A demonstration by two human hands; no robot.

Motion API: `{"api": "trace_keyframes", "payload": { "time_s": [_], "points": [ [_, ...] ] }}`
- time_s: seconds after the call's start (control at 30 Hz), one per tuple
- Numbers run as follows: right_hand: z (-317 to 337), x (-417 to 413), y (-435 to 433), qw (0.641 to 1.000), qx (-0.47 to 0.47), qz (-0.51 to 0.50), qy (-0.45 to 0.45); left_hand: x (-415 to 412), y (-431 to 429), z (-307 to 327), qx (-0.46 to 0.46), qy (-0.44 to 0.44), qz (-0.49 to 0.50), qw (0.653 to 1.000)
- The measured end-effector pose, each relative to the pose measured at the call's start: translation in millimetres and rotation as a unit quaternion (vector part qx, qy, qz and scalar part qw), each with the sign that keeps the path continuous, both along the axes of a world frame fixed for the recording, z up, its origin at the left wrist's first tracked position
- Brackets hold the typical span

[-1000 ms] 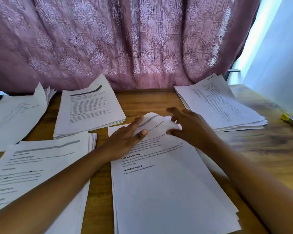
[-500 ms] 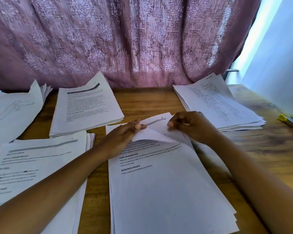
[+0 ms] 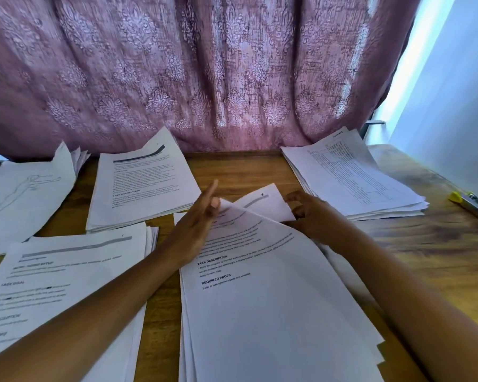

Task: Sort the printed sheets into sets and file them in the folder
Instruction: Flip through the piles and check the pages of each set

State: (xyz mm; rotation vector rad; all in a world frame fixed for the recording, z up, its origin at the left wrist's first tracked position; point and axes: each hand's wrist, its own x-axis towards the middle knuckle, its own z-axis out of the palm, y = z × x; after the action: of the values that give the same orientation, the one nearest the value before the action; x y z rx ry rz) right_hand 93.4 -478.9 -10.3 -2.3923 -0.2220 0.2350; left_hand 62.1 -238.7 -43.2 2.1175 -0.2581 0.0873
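The left hand (image 3: pixel 196 232) pinches the far left corner of the top white printed sheet (image 3: pixel 260 271) between thumb and a curled finger, with the forefinger sticking straight up, out of the way. That narrow pinch peels only one page, so the corner stands lifted while the near end lies flat on the middle stack of white printed sheets (image 3: pixel 351 285).

Right of that pinch, the right hand (image 3: pixel 315 216) curls its fingers round the far right corner of the second sheet with a grey header bar (image 3: pixel 262 202). It probably steadies the pages below so that they do not slide off with the lifted one.

Four sorted piles ring the grip, presumably one per set. Just left of it is a near pile with a grey bar heading (image 3: pixel 66 271), beyond it to the left a pile with a dark curved bar (image 3: pixel 141 183), and farther left a pile topped by a line drawing of a figure (image 3: pixel 25 194). Right of the right hand lies a pile printed with a table (image 3: pixel 351 177).

All of them lie on the brown wooden table (image 3: pixel 232 172). No folder is in view, so filing looks some way off.
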Motion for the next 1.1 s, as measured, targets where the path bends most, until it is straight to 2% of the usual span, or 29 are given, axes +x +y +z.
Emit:
{"api": "trace_keyframes", "payload": {
  "time_s": [0.03,0.1,0.27,0.4,0.5,0.57,0.67,0.77,0.97,1.03,1.1],
  "points": [
    [-1,0,0,1.0,0.014,-0.002,0.002,-1,-1,1,-0.016,-0.004,0.002,1.0],
    [2,0,0,0.998,0.0,-0.024,-0.052,-1,-2,5,-0.014,-0.018,0.008,1.0],
    [11,-2,-10,0.962,-0.002,-0.124,-0.242,-2,-6,1,0.128,-0.022,-0.029,0.991],
    [17,0,-22,0.885,-0.112,-0.171,-0.418,10,-2,-12,0.327,-0.009,-0.055,0.943],
    [31,0,-22,0.819,-0.175,-0.142,-0.528,11,-4,-13,0.379,0.002,-0.049,0.924],
    [48,-4,-17,0.776,-0.21,-0.12,-0.583,11,-6,-11,0.379,0.005,-0.039,0.925],
    [80,-11,-5,0.736,-0.254,-0.094,-0.62,12,-8,0,0.385,0.036,-0.051,0.921],
    [109,-25,12,0.693,-0.25,-0.057,-0.674,6,-7,22,0.341,0.056,-0.055,0.937],
    [160,-71,40,0.579,-0.206,0.039,-0.788,-29,23,76,0.226,-0.027,0.001,0.974],
    [172,-88,55,0.581,-0.152,0.047,-0.798,-46,44,91,0.192,-0.055,0.037,0.979],
    [183,-97,73,0.618,-0.089,0.028,-0.781,-69,66,106,0.144,-0.091,0.064,0.983]
  ]
}}
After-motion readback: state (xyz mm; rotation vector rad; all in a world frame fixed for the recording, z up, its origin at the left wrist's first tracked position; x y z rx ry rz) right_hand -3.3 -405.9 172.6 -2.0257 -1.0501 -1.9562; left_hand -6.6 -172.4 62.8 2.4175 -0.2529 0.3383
